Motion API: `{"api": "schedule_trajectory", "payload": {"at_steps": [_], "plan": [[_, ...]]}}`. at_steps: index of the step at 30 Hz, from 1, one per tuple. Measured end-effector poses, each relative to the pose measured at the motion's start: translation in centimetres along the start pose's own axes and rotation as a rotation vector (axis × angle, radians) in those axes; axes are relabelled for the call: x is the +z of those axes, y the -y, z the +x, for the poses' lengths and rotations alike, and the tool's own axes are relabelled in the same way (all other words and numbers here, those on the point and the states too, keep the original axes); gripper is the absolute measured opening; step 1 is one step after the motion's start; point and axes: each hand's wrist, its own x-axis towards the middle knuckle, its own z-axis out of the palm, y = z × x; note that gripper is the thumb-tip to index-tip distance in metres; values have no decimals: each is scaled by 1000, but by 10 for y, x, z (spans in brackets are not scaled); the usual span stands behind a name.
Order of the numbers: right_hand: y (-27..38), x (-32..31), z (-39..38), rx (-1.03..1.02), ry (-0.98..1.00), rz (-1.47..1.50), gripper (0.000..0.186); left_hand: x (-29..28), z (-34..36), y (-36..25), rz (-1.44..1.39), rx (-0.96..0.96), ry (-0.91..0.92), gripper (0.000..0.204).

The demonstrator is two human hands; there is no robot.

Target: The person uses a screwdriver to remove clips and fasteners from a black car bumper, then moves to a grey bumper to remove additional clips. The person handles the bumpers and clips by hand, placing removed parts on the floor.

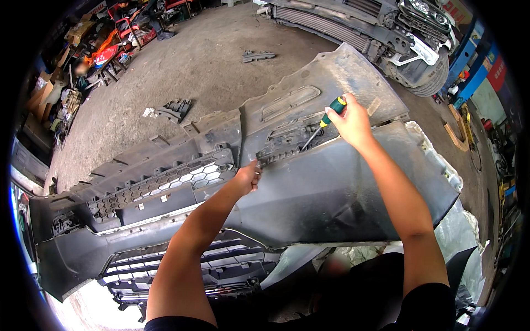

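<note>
A large grey car bumper (309, 193) lies in front of me with its inner side showing. My right hand (353, 121) is closed around the green and yellow handle of a screwdriver (334, 110). The shaft slants down to the left, its tip at a black plastic bracket (287, 144) set in the bumper. At the left end of that bracket, my left hand (248, 177) has its fingers curled in against the edge; what they grip is hidden. Left of this hand is a honeycomb grille (165, 185) in the bumper.
A slatted lower grille (182, 262) sits along the bumper's near side. Broken black plastic pieces (175, 109) lie on the concrete floor (210, 60). Beyond stands a car front (353, 27) with its bumper off, next to a blue lift post (469, 60). Clutter (83, 66) fills the far left.
</note>
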Motion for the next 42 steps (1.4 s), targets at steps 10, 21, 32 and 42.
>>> {"api": "schedule_trajectory", "payload": {"at_steps": [10, 21, 32, 42], "plan": [[6, 3, -2, -36, 13, -6, 41, -4, -2, -7, -29, -4, 16, 61], [21, 5, -11, -318, 176, 74, 38, -8, 4, -2, -7, -14, 1, 62], [44, 7, -26, -405, 329, 103, 39, -10, -1, 8, 55, -30, 9, 61], [28, 13, -2, -111, 71, -165, 39, -38, -5, 25, 167, -24, -48, 62]]}}
